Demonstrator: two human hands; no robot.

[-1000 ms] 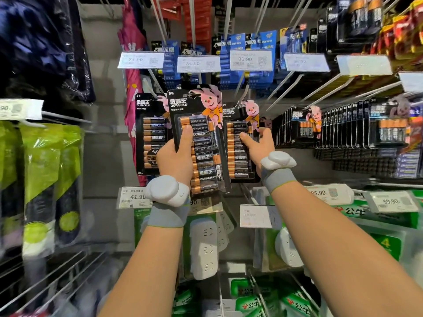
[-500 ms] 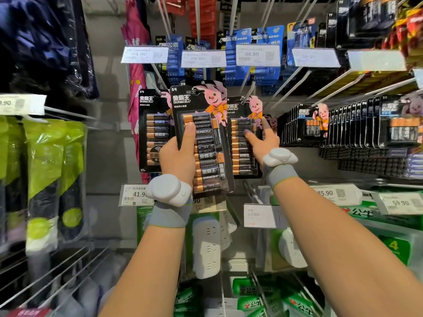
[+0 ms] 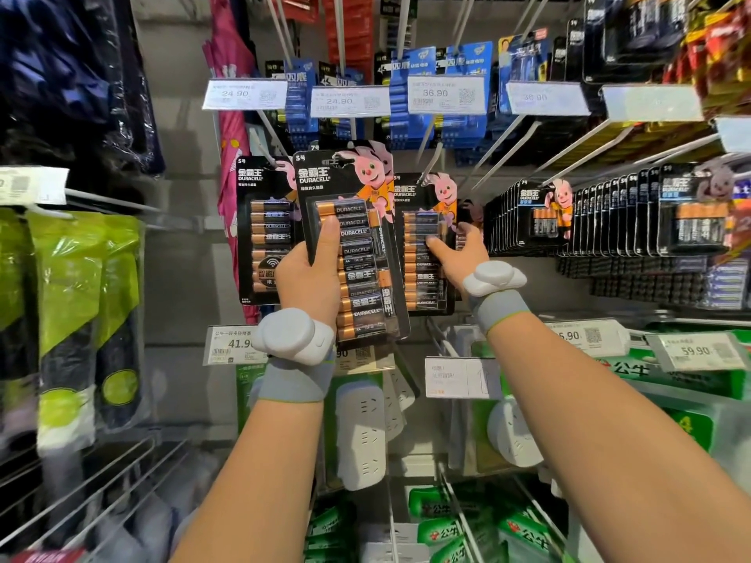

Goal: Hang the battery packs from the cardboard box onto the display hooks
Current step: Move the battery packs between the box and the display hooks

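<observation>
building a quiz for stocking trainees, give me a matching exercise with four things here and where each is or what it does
1 left hand
2 right hand
3 36.90 price tag
4 white power strip

A below the left hand
B grips the front battery pack
C above, before blue packs
D holds the right battery pack

Pairs: 1-B, 2-D, 3-C, 4-A

A grey knitted fabric wristband (image 3: 292, 381), edged with a thin yellow-green line, wraps the bare forearm behind the left hand (image 3: 309, 278). A matching wristband (image 3: 503, 314) sits behind the right hand (image 3: 461, 253). Each band carries a smooth, rounded white plastic pod, the left pod (image 3: 293, 335) and the right pod (image 3: 492, 278) alike.
</observation>
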